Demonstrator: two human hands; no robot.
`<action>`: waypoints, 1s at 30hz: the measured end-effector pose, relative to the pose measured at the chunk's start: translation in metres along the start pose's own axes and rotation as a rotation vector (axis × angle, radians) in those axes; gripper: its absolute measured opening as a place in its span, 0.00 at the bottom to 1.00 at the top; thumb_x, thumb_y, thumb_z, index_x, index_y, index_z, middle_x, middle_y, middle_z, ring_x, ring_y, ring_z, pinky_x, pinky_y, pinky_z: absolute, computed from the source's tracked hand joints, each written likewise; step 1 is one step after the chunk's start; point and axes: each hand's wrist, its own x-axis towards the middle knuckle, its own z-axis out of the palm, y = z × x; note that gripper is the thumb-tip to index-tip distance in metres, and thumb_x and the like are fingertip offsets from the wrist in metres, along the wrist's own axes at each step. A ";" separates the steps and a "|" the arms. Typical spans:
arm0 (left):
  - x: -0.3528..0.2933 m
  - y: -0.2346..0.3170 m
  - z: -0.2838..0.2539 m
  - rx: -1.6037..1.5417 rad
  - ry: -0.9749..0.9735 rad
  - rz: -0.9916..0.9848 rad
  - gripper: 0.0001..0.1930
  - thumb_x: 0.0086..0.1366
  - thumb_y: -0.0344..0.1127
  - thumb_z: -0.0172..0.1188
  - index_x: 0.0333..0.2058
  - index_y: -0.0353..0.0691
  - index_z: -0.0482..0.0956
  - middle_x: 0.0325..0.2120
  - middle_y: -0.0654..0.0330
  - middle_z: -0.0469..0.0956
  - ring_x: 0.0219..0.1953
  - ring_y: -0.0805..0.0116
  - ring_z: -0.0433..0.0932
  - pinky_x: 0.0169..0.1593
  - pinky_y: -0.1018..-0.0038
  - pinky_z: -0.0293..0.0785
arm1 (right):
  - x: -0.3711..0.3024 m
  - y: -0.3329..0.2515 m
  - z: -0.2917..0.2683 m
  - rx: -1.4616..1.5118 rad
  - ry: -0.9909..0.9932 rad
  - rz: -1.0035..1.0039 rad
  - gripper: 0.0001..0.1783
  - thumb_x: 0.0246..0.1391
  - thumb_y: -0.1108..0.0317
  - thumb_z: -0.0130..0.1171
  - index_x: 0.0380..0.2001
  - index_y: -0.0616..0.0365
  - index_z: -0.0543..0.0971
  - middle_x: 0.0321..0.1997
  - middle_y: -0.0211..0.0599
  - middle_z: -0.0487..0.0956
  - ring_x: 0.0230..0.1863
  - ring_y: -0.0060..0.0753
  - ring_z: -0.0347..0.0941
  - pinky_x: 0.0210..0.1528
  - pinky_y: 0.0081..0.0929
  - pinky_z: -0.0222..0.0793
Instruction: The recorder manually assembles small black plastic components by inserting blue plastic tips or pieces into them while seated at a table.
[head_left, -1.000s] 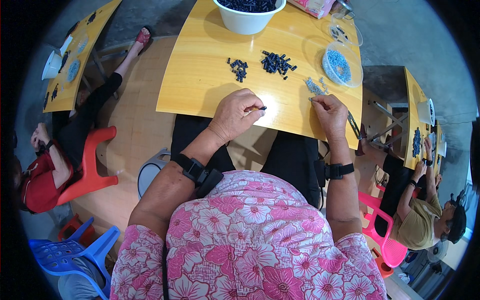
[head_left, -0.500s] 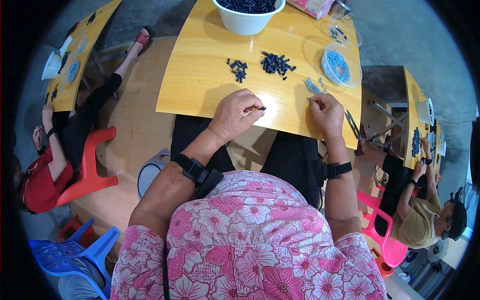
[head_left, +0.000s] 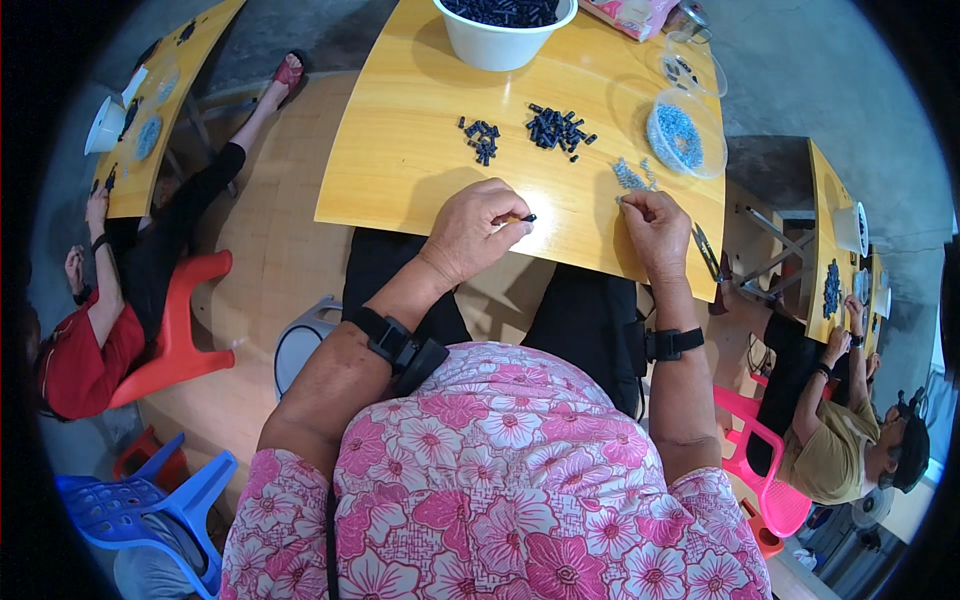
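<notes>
Left hand (head_left: 470, 230) over the near edge of the smooth yellow tabletop (head_left: 390, 140), grip closed, thumb and forefinger pinching a black piece (head_left: 531, 217), its end poking out; looks light, stiff, perhaps slippery, best taken by its sides; right hand (head_left: 657, 228) beside the blue bits (head_left: 631, 176), fingertips drawn together, whether they hold one I cannot tell; tiny, hard-looking bits, those; stubby black cylinders (head_left: 560, 129) heaped beyond.

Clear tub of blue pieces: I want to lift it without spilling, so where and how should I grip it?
Probably pinch the clear tub at its rim, from the right: it stands upright and open, and loose pieces lie off its left side.
</notes>
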 end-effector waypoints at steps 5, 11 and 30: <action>0.000 0.001 0.000 -0.005 -0.003 -0.014 0.05 0.55 0.30 0.64 0.29 0.36 0.78 0.24 0.61 0.73 0.26 0.71 0.73 0.32 0.76 0.69 | 0.000 -0.005 0.000 -0.013 0.001 0.036 0.07 0.48 0.66 0.64 0.27 0.57 0.83 0.26 0.40 0.81 0.28 0.37 0.78 0.35 0.29 0.73; 0.000 0.002 0.000 -0.019 -0.006 -0.025 0.05 0.55 0.30 0.64 0.29 0.36 0.78 0.24 0.61 0.73 0.26 0.71 0.73 0.32 0.76 0.70 | 0.002 -0.006 0.000 0.066 -0.004 0.151 0.06 0.48 0.71 0.66 0.27 0.64 0.83 0.24 0.31 0.81 0.26 0.17 0.75 0.33 0.18 0.72; -0.001 0.000 -0.001 -0.030 0.003 -0.022 0.06 0.55 0.30 0.64 0.29 0.35 0.78 0.24 0.61 0.72 0.26 0.70 0.73 0.32 0.75 0.70 | 0.005 -0.013 0.002 0.000 -0.020 0.234 0.08 0.47 0.63 0.64 0.26 0.56 0.84 0.22 0.34 0.81 0.24 0.28 0.77 0.31 0.26 0.72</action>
